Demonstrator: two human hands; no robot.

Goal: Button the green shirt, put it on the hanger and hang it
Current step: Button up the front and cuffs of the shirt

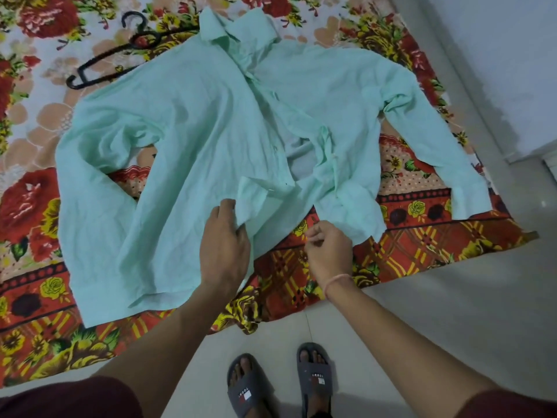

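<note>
- Your left hand (pixel 224 245) pinches the turned-up front edge of the pale green cotton shirt (pixel 187 122), mid-frame.
- Your right hand (pixel 330 247) curls beside the hem; grip unclear.
- Pale tiled floor (pixel 452 297) lies lower right.

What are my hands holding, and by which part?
The left hand pinches the green shirt by its folded-back front edge near the hem. The right hand is curled; whether it holds anything cannot be told.
</note>
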